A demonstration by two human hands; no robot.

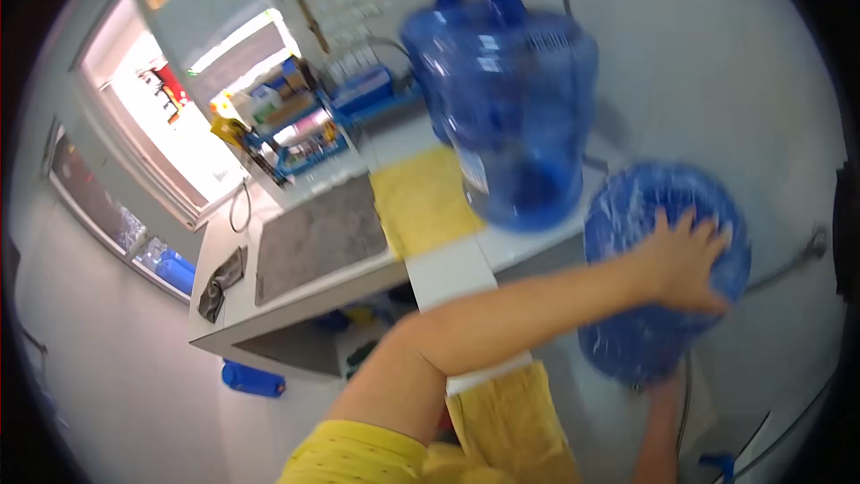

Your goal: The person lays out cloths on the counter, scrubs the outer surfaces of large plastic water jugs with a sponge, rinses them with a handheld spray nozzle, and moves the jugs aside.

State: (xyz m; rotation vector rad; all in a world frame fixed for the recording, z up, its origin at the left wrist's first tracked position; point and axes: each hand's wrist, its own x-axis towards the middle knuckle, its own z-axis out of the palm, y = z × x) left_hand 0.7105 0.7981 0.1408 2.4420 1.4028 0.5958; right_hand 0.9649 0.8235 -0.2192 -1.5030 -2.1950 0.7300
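A blue plastic water jug (618,327) is at the right by the wall, with whitish streaks like foam or water on it. My left hand (685,260) reaches across from a yellow sleeve and bears on the jug's upper end, fingers spread over its surface. At the jug's lower end, my right hand (663,390) grips it from beneath; most of those fingers are hidden behind the plastic. Two more blue jugs stand upright on the white counter, a nearer one (528,116) and another (432,54) partly behind it.
A yellow cloth (425,202) and a grey mat (318,237) lie on the white counter (443,282). Farther back are blue trays (367,90) with assorted items. A dark cloth (222,285) rests at the counter's left end. Below is a blue cylinder (253,380). A hose (788,264) runs along the right wall.
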